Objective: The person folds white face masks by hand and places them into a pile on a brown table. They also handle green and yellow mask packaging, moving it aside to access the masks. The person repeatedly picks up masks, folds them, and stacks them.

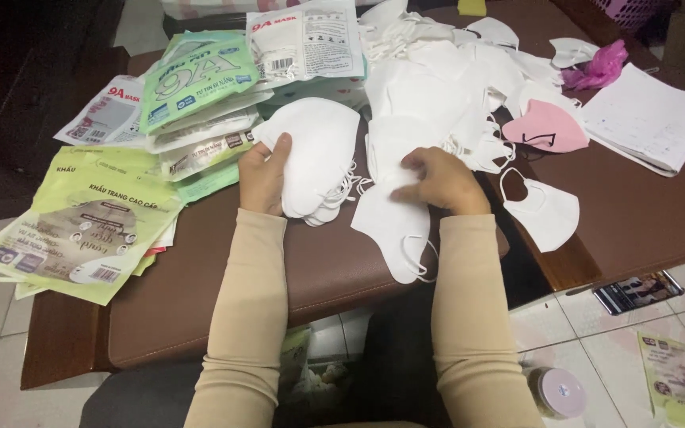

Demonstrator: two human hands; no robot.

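Left hand (pixel 264 176) curled gripping (thumb up); right hand (pixel 440 181) flat, fingers bent.

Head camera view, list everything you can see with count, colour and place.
stack of masks: one stack, white, table centre, in the left hand
loose masks: a heap, too many to count, white, table top right
single mask: one, white, under the right hand
pink mask: one, right of the heap
packages: several, green and white, table left
paper sheets: white, far right
table: one, brown
phone: one, on the floor at right
left hand: beige sleeve, grips the stack
right hand: beige sleeve, pressing the single mask
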